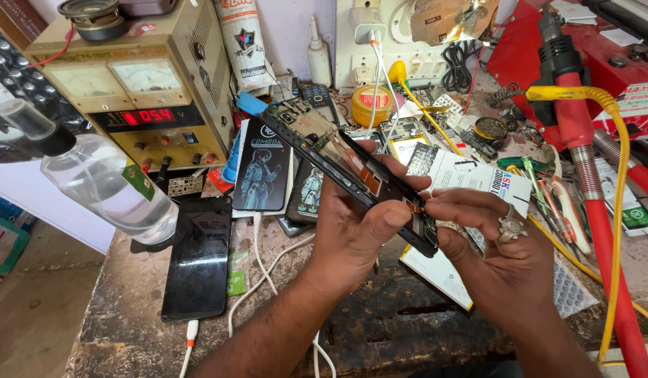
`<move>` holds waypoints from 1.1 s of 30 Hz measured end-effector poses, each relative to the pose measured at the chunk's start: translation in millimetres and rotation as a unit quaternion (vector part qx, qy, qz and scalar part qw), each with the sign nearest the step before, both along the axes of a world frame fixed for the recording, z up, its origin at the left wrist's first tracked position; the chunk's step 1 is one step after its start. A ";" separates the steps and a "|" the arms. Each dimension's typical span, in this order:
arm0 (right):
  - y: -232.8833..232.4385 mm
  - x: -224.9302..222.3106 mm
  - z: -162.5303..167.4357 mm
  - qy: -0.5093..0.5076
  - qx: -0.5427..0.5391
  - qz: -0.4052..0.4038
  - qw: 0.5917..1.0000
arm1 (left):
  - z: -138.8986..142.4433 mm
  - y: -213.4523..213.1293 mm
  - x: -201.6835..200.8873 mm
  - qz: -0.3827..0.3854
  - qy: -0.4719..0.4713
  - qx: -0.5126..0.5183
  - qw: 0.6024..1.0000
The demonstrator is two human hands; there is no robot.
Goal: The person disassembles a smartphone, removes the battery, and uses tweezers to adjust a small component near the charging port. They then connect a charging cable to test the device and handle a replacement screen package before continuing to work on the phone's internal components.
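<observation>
A worn, cluttered counter (380, 329) carries a bench power supply (138, 91) at its far left corner, a red hot-air tool (576, 119) with a yellow cable along the right edge, and a clear plastic bottle (103, 185) above a dark phone (199, 255) lying face up near the left edge. Over the counter's middle, the left hand (355, 231) has its grip closed around an opened phone frame (352, 171), circuit side up and tilted. The right hand (502, 245), ringed, pinches narrowly at a small orange flex connector (416, 204) on the frame's near end. Working it well likely calls for a steady frame and a light, straight fingertip touch.
</observation>
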State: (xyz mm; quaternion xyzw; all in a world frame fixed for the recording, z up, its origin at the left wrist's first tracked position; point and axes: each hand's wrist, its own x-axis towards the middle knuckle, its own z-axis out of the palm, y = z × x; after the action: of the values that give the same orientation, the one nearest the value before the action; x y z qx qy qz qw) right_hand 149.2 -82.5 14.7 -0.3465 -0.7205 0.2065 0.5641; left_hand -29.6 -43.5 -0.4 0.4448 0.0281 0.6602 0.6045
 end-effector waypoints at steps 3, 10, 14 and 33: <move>3.0 2.3 4.6 -0.031 -0.002 -0.003 1.000 | -1.0 -0.1 0.1 0.010 0.008 0.003 1.000; 4.0 6.0 16.0 -0.098 0.021 -0.023 0.995 | -3.8 1.1 0.1 0.006 0.000 -0.006 1.000; 4.5 5.5 17.1 -0.115 0.033 -0.032 0.992 | -4.6 1.3 -0.2 0.004 -0.001 -0.012 1.000; 3.0 6.5 -8.6 0.010 0.013 0.005 1.000 | 1.0 -1.4 0.4 -0.015 -0.003 -0.023 1.000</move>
State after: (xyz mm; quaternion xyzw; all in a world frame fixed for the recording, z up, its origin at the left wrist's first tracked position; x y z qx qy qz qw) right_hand 155.7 -79.5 6.1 -0.3337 -0.7188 0.2033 0.5750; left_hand -29.2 -44.9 0.6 0.4291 0.0350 0.6516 0.6246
